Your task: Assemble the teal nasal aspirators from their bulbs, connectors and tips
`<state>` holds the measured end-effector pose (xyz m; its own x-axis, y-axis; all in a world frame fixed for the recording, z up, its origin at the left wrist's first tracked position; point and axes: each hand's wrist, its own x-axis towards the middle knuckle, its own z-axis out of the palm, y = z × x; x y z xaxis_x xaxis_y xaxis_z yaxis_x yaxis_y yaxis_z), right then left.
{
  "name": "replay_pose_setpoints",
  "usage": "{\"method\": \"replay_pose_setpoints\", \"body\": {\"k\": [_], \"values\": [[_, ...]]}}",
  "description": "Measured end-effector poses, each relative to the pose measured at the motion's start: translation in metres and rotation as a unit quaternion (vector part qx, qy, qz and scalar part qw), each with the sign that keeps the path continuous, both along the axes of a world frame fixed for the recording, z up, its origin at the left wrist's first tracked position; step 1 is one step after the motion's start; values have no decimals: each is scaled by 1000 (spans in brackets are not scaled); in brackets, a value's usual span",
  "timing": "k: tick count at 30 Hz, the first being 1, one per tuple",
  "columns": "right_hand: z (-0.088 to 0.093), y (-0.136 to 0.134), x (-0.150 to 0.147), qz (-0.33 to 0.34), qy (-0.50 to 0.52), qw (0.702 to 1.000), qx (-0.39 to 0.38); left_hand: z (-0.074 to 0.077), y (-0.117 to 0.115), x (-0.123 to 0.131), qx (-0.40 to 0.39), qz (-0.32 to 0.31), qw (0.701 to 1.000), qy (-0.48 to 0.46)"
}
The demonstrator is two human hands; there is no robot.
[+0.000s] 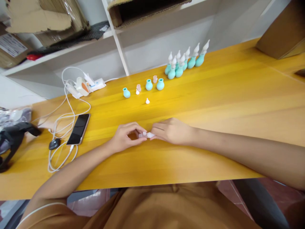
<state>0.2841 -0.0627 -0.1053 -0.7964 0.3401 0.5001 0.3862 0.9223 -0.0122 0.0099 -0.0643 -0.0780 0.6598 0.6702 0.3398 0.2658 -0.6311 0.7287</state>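
Note:
Between my two hands, just above the table, is a small translucent nozzle piece lying sideways. My left hand pinches its wider end between thumb and fingers. From the other side, my right hand grips the whitish tip; its fingers hide part of it. Beyond the hands stand teal bulbs with open necks. Among them are a pale pink translucent connector, a second pink connector, a small white tip and another white tip.
Several teal bulbs with white nozzles fitted stand at the back. On the left lie a phone, white cables, a black mouse-like device, a power strip and a black headset. A cardboard box sits back right.

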Motion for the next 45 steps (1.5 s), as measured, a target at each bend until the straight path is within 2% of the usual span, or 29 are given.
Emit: {"method": "replay_pose_setpoints", "body": {"k": [5,17,22,25,32,37,40,42,45], "values": [[4,-4,2,1,-21,997,68,-2,0,-1,-14,3,1000,3],[2,-4,1,-3,-20,993,115,-3,0,-1,-55,8,998,6],[1,1,1,-6,-11,993,114,-11,2,-2,-140,29,989,-44],[0,4,1,-7,-9,995,102,-14,3,-1,-158,46,984,-70],[-2,4,0,-7,7,997,82,-10,3,-1,-115,44,992,-38],[0,8,2,-1,31,998,54,-13,2,-1,-165,28,981,-100],[3,25,10,-39,120,992,-30,-16,4,-1,-164,30,973,-160],[4,42,18,-83,201,973,-80,-18,5,-2,-152,36,972,-177],[1,72,35,-146,227,959,-88,-19,6,-1,-160,29,974,-157]]}}
